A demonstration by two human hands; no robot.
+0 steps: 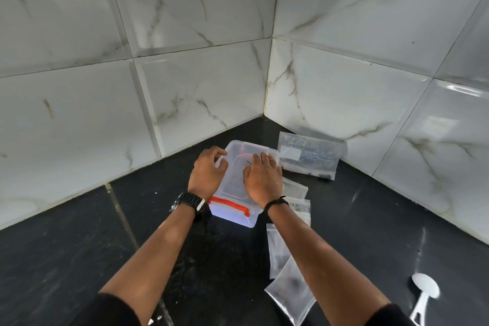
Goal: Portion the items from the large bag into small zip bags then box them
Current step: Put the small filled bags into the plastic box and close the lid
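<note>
A clear plastic box (235, 216) with an orange latch handle (229, 205) stands on the black counter in the tiled corner, its lid on. My left hand (207, 173) rests on the lid's left edge, fingers bent over the rim. My right hand (263, 177) lies flat on the lid's right side with straight fingers. The large zip bag (309, 155) with dark items leans against the right wall behind the box. Several small zip bags (289, 286) lie to the right of the box, partly under my right forearm.
The black counter (79, 246) has a seam running down its left part. Marble-look tiled walls (185, 74) meet in a corner just behind the box. A white reflection shows on the counter at the lower right.
</note>
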